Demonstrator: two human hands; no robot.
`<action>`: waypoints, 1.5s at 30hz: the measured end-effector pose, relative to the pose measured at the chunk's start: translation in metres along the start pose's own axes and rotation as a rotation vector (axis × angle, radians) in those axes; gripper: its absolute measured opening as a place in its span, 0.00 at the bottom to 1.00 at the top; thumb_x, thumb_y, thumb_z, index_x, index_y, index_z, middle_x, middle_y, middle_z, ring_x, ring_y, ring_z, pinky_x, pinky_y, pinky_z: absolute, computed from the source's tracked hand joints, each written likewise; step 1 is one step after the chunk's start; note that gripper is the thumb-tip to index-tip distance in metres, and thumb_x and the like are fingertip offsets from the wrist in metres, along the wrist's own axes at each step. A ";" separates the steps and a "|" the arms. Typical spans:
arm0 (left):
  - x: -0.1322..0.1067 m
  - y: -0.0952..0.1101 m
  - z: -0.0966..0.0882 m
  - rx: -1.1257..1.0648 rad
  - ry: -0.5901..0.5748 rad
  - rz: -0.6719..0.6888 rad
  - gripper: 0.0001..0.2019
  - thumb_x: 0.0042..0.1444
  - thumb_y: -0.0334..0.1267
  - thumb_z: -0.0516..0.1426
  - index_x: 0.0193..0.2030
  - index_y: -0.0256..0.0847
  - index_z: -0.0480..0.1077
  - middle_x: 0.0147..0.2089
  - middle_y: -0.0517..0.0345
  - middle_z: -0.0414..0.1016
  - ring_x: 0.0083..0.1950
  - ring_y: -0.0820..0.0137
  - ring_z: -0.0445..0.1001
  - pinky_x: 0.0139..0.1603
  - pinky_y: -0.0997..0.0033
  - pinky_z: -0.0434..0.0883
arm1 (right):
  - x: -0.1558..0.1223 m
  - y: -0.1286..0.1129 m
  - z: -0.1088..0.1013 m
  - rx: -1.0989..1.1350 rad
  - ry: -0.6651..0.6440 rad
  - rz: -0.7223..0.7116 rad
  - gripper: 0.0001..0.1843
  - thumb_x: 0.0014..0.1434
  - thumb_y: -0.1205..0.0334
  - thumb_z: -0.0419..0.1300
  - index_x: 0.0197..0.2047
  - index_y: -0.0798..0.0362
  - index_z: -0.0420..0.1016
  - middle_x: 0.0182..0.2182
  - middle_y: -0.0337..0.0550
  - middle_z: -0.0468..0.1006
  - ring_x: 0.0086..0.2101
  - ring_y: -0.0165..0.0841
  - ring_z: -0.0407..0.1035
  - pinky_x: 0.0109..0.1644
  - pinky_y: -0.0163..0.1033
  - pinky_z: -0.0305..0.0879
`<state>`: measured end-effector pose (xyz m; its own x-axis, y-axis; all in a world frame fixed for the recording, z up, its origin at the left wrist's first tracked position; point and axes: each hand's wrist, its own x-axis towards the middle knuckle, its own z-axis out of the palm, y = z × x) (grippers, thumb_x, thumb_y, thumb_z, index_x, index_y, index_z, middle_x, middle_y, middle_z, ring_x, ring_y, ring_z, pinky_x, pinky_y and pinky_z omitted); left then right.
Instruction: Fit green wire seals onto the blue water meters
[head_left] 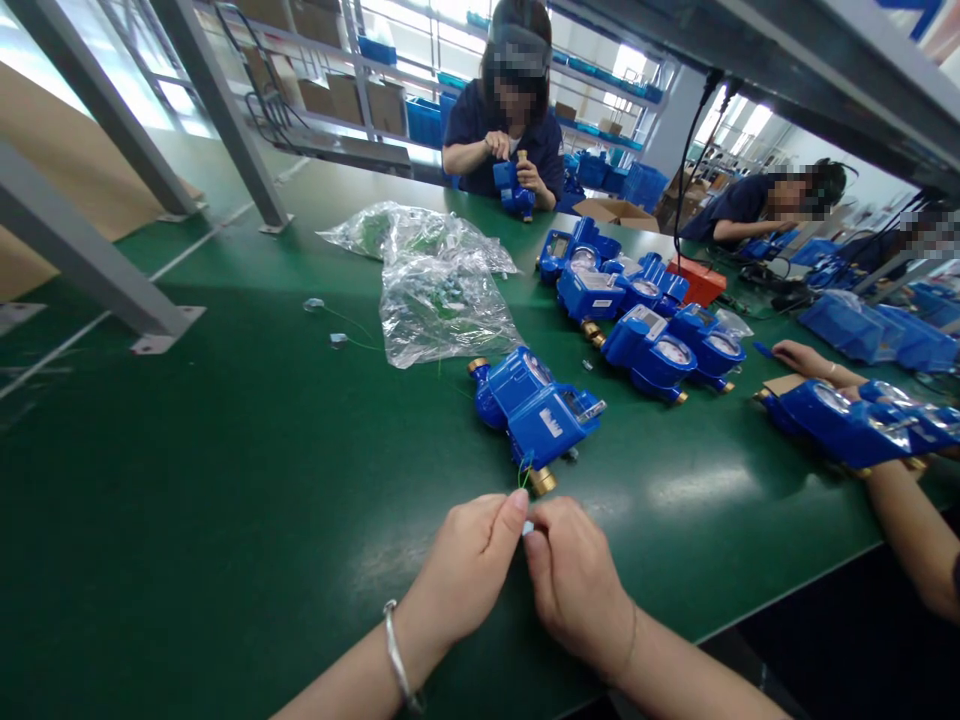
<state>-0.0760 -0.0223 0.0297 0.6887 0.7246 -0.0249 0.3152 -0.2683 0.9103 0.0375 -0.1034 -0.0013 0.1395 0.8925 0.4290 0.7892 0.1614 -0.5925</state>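
A blue water meter [553,425] with brass threaded ends lies on the green table just beyond my hands. A thin green wire [524,472] is looped at its near brass end and runs down to my fingers. My left hand [472,555] is closed, its thumb and forefinger pinching the wire. Beside it, my right hand [576,575] is also closed, with its fingertips on a small pale-blue seal tag [528,527]. The fingers partly cover the tag, and the wire's entry into it is hidden.
Clear plastic bags [442,310] holding green-wired seals lie beyond the meter, with loose seals [339,341] at left. Several blue meters [649,345] stand grouped at right. A neighbour's arms [907,520] reach in beside more meters. A co-worker [504,130] handles a meter opposite. Grey metal legs [217,110] rise at left.
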 end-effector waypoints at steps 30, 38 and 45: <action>0.013 0.001 -0.002 0.195 -0.050 0.016 0.20 0.64 0.46 0.41 0.27 0.40 0.64 0.29 0.57 0.69 0.31 0.68 0.66 0.34 0.70 0.59 | 0.020 0.020 -0.003 0.071 0.309 0.198 0.12 0.62 0.57 0.50 0.44 0.55 0.64 0.39 0.49 0.69 0.42 0.38 0.66 0.46 0.46 0.64; 0.010 0.012 0.033 0.069 -0.118 -0.003 0.21 0.63 0.48 0.41 0.25 0.39 0.63 0.27 0.59 0.65 0.30 0.69 0.62 0.32 0.70 0.57 | 0.038 0.066 -0.026 0.129 0.223 0.135 0.30 0.64 0.57 0.47 0.65 0.52 0.43 0.62 0.54 0.52 0.60 0.41 0.52 0.60 0.53 0.55; -0.001 0.015 0.044 -0.350 -0.086 -0.290 0.21 0.60 0.53 0.42 0.24 0.39 0.58 0.25 0.63 0.54 0.27 0.73 0.53 0.27 0.72 0.54 | -0.024 0.041 -0.044 -0.289 0.097 -0.390 0.19 0.60 0.63 0.54 0.54 0.57 0.64 0.42 0.52 0.74 0.42 0.41 0.69 0.46 0.48 0.65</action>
<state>-0.0436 -0.0552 0.0253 0.6611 0.6788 -0.3195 0.2733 0.1787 0.9452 0.0933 -0.1366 -0.0059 -0.1551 0.7435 0.6505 0.9254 0.3399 -0.1678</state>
